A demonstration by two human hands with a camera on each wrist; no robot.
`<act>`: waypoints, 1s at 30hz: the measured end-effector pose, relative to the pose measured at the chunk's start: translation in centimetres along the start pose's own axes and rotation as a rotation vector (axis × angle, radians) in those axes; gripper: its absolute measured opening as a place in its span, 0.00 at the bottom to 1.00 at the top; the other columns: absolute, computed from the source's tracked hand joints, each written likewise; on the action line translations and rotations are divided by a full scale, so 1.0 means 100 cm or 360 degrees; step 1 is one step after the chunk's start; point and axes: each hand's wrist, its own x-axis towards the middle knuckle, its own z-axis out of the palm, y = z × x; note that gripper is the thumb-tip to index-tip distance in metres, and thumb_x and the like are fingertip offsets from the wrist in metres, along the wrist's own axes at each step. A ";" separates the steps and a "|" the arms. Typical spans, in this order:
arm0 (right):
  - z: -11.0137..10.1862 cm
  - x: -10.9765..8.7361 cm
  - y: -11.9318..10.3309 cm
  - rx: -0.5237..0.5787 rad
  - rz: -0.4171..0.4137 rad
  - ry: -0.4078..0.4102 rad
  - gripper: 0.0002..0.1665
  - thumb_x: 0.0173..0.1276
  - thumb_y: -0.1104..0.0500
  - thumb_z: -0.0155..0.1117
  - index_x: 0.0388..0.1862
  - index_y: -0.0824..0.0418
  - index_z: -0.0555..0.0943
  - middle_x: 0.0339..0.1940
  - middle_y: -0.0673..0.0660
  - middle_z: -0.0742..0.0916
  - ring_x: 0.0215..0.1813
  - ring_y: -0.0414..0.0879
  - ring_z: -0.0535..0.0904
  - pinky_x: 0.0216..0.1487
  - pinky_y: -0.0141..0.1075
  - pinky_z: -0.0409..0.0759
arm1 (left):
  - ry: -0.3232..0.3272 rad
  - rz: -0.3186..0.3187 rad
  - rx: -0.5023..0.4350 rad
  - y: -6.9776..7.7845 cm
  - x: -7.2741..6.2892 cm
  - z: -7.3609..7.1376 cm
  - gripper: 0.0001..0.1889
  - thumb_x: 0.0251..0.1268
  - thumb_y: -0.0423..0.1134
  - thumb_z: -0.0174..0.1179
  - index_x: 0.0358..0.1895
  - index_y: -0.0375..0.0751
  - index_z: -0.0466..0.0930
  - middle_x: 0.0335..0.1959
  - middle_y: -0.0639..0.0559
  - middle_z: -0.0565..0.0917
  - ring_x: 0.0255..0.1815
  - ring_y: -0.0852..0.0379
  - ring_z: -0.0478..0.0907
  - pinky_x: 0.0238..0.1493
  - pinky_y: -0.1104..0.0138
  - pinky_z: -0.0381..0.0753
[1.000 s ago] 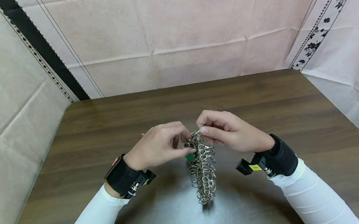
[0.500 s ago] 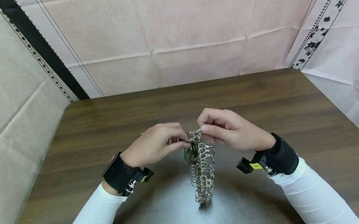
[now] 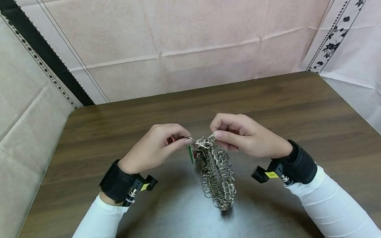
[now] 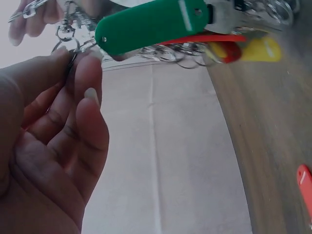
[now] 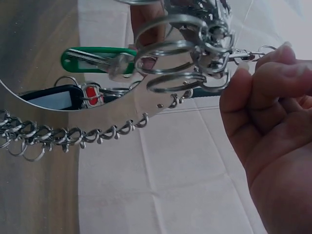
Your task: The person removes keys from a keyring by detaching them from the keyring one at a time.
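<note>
A hoop of silver metal [image 3: 218,182], lined with small split rings, stands on edge between the hands. At its top left, my left hand [image 3: 157,146] pinches a key ring [image 4: 73,56] between thumb and forefinger; the ring meets a swivel clasp [image 4: 66,31]. Something red [image 4: 35,106] shows inside the curled left fingers, mostly hidden. My right hand [image 3: 241,135] pinches a small silver clasp [image 5: 243,55] at the hoop's top right. Hanging by the hoop are a green key tag [image 4: 153,27], a yellow tag [image 4: 265,48] and a black tag [image 5: 58,97]. A key [image 5: 117,66] overlaps the green tag.
Under the hands is a brown wooden table [image 3: 150,236]. Pale cloth [image 3: 205,27] hangs behind it and on both sides. A red tag [image 4: 305,187] shows at the right edge of the left wrist view.
My left hand has moved left and slightly away, drawing the pinched ring out from the hoop's top. The hoop has turned a little and its lower end has shifted right. My right hand has barely moved.
</note>
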 end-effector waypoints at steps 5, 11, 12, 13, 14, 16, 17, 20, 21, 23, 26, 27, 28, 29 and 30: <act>0.002 0.002 -0.001 -0.0024 0.0034 -0.0020 0.06 0.79 0.69 0.50 0.39 0.63 0.73 0.24 0.55 0.77 0.21 0.43 0.69 0.20 0.32 0.70 | 0.0068 -0.0024 -0.0110 0.001 -0.001 -0.002 0.03 0.71 0.34 0.63 0.42 0.42 0.85 0.33 0.54 0.87 0.32 0.64 0.79 0.35 0.70 0.79; 0.004 0.002 -0.004 0.0014 0.0078 -0.0039 0.07 0.79 0.69 0.51 0.38 0.62 0.73 0.23 0.55 0.77 0.20 0.43 0.69 0.19 0.32 0.69 | 0.0142 -0.0044 -0.0271 0.005 0.000 -0.002 0.03 0.71 0.33 0.63 0.42 0.42 0.85 0.33 0.54 0.87 0.32 0.55 0.83 0.35 0.70 0.81; 0.005 0.002 -0.004 0.0023 0.0086 -0.0043 0.07 0.79 0.69 0.51 0.38 0.62 0.73 0.23 0.55 0.77 0.20 0.43 0.69 0.19 0.32 0.69 | 0.0158 -0.0048 -0.0296 0.005 0.000 -0.002 0.03 0.71 0.33 0.63 0.42 0.41 0.85 0.33 0.53 0.87 0.32 0.54 0.83 0.35 0.69 0.82; 0.005 0.002 -0.004 0.0024 0.0088 -0.0047 0.07 0.78 0.69 0.51 0.38 0.62 0.74 0.23 0.56 0.77 0.20 0.43 0.69 0.19 0.32 0.69 | 0.0175 -0.0051 -0.0315 0.006 0.000 -0.001 0.03 0.71 0.33 0.63 0.41 0.41 0.85 0.33 0.53 0.87 0.32 0.54 0.84 0.36 0.69 0.83; 0.006 0.002 -0.003 0.0031 0.0089 -0.0054 0.07 0.78 0.69 0.52 0.38 0.62 0.74 0.23 0.57 0.77 0.21 0.43 0.69 0.20 0.32 0.69 | 0.0191 -0.0054 -0.0330 0.007 0.000 -0.001 0.03 0.71 0.33 0.63 0.41 0.41 0.85 0.33 0.53 0.87 0.33 0.54 0.84 0.36 0.69 0.84; 0.007 0.002 -0.002 0.0032 0.0083 -0.0075 0.06 0.77 0.70 0.53 0.38 0.63 0.75 0.23 0.57 0.76 0.21 0.43 0.69 0.20 0.32 0.70 | 0.0220 -0.0051 -0.0341 0.009 0.000 0.001 0.03 0.70 0.33 0.63 0.41 0.41 0.85 0.32 0.53 0.87 0.32 0.56 0.84 0.36 0.68 0.84; 0.007 0.002 -0.001 0.0029 0.0082 -0.0088 0.06 0.77 0.70 0.53 0.38 0.64 0.75 0.23 0.57 0.76 0.21 0.43 0.69 0.20 0.32 0.70 | 0.0230 -0.0046 -0.0340 0.010 0.000 0.002 0.03 0.70 0.33 0.63 0.41 0.40 0.85 0.31 0.53 0.87 0.32 0.56 0.83 0.35 0.69 0.84; 0.009 0.002 0.001 0.0037 0.0079 -0.0145 0.05 0.76 0.70 0.54 0.38 0.66 0.76 0.23 0.56 0.76 0.22 0.42 0.69 0.21 0.33 0.70 | 0.0252 -0.0025 -0.0314 0.012 0.000 0.006 0.02 0.70 0.32 0.63 0.40 0.40 0.85 0.30 0.54 0.86 0.30 0.58 0.82 0.33 0.69 0.82; 0.009 0.003 0.002 0.0036 0.0081 -0.0161 0.05 0.76 0.70 0.55 0.38 0.66 0.76 0.23 0.55 0.75 0.22 0.42 0.69 0.21 0.33 0.70 | 0.0259 -0.0017 -0.0305 0.013 0.000 0.007 0.02 0.70 0.32 0.63 0.40 0.41 0.85 0.29 0.54 0.86 0.30 0.59 0.81 0.33 0.70 0.82; 0.010 0.003 0.002 0.0032 0.0092 -0.0180 0.05 0.76 0.69 0.56 0.39 0.65 0.77 0.23 0.55 0.75 0.23 0.42 0.69 0.22 0.33 0.70 | 0.0277 -0.0001 -0.0283 0.014 0.000 0.009 0.02 0.69 0.32 0.64 0.40 0.40 0.85 0.28 0.54 0.85 0.29 0.60 0.81 0.32 0.70 0.80; 0.010 0.003 0.001 0.0012 0.0116 -0.0192 0.04 0.75 0.68 0.58 0.39 0.64 0.79 0.26 0.54 0.77 0.26 0.43 0.72 0.26 0.33 0.73 | 0.0303 0.0007 -0.0260 0.017 0.001 0.011 0.02 0.69 0.32 0.64 0.39 0.41 0.85 0.28 0.55 0.85 0.28 0.61 0.80 0.31 0.71 0.79; 0.010 0.003 0.001 -0.0005 0.0118 -0.0195 0.03 0.75 0.68 0.59 0.40 0.63 0.80 0.27 0.54 0.78 0.28 0.43 0.73 0.28 0.33 0.74 | 0.0310 0.0010 -0.0260 0.019 0.001 0.012 0.02 0.69 0.32 0.64 0.39 0.41 0.85 0.28 0.55 0.85 0.28 0.60 0.80 0.31 0.71 0.79; 0.010 0.003 0.000 -0.0022 0.0120 -0.0200 0.03 0.74 0.68 0.60 0.40 0.63 0.81 0.28 0.54 0.80 0.30 0.42 0.74 0.31 0.33 0.76 | 0.0315 0.0013 -0.0261 0.019 0.001 0.012 0.01 0.69 0.32 0.64 0.39 0.40 0.85 0.28 0.55 0.85 0.28 0.58 0.80 0.31 0.71 0.78; 0.011 0.004 0.000 -0.0044 0.0115 -0.0211 0.03 0.73 0.67 0.62 0.40 0.62 0.82 0.29 0.54 0.82 0.32 0.42 0.76 0.35 0.33 0.77 | 0.0319 0.0016 -0.0262 0.020 0.001 0.012 0.01 0.69 0.32 0.65 0.39 0.40 0.85 0.28 0.54 0.85 0.28 0.58 0.80 0.31 0.71 0.78; 0.011 0.004 0.001 -0.0062 0.0109 -0.0223 0.03 0.73 0.67 0.63 0.40 0.62 0.83 0.31 0.54 0.83 0.34 0.41 0.77 0.37 0.33 0.78 | 0.0325 0.0022 -0.0262 0.021 0.001 0.013 0.01 0.69 0.32 0.65 0.39 0.40 0.85 0.28 0.54 0.85 0.28 0.57 0.80 0.30 0.71 0.78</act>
